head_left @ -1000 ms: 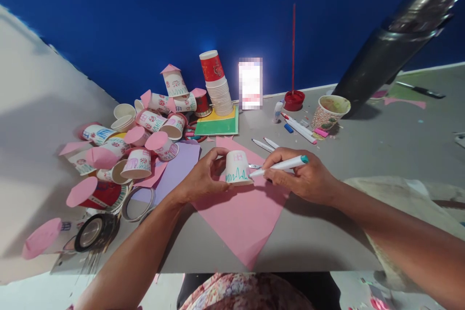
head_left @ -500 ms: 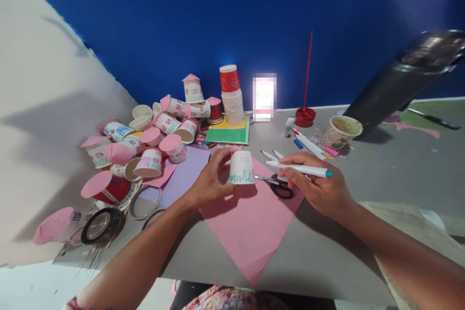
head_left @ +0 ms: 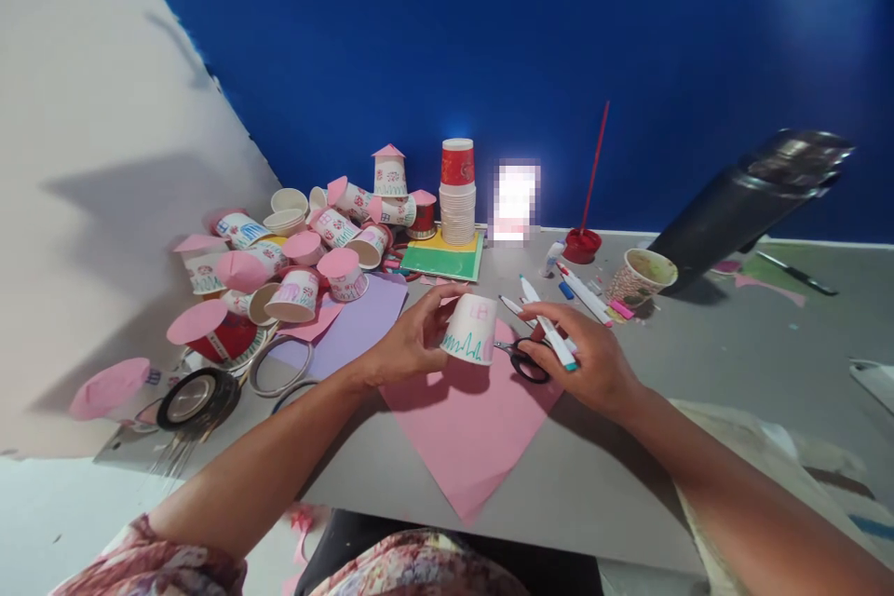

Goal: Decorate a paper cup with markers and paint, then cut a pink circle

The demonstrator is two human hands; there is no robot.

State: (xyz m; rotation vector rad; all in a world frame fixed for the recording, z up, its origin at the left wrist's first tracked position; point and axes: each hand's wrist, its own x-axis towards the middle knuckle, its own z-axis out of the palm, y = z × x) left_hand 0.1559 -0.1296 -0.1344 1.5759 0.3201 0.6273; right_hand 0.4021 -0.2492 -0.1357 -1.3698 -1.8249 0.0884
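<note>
My left hand is closed round the side of a white paper cup, which is upside down and slightly tilted. Green zigzag lines run along the cup's lower part, with a pink window drawn above. In my right hand a white marker with green ends is pinched between thumb and fingers. Black-handled scissors lie just under the right fingertips. Beneath the cup is a pink paper sheet. More markers lie behind the right fingers, partly hidden.
Many decorated cups with pink cones crowd the left side, beside tape rolls. At the back stand a cup stack on a green pad and a red holder. A patterned cup and black cylinder are right.
The marker in my right hand has turned from nearly level to steeply slanted. The held cup has tilted and turned, showing more of the pink window. The camera view has shifted slightly.
</note>
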